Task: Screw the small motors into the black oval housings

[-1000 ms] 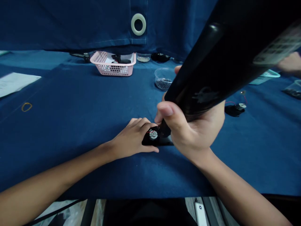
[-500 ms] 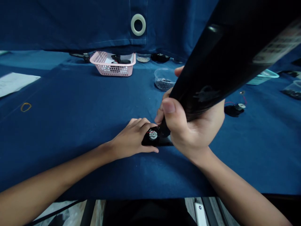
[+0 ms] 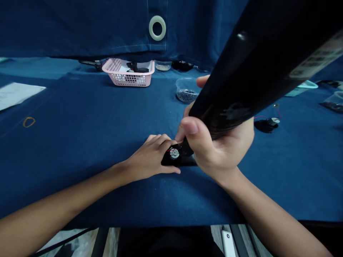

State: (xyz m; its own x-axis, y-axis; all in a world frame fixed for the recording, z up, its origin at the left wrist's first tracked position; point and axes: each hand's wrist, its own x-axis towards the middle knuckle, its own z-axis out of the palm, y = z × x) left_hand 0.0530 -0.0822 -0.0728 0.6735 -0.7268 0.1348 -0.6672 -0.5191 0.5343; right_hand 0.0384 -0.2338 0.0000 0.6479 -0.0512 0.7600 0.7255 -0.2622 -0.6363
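Since the table was doing the support, the small black cooling fan lay flat on its blue cloth, front and centre, right in front of the person. The left hand was closed around it, with fingers curled over the top edge and the thumb running along the lower side. The right hand was wrapped tight around a black tapered handheld tool, and the narrow end came down right at the fan's edge. The fingers hid the exact contact, so I can't tell if they touched.

My guess is the fan was really light and a bit fragile, so I'd take it by the stiff outer frame and keep off the white hub label and the thin red wire. The tool looked stiff, glossy and maybe slippery, so a full fist around the barrel made sense.

Further back sat a pink plastic basket holding dark parts, plus a clear plastic tub of tiny dark bits. Off to the right was 1 more black part with red wires.
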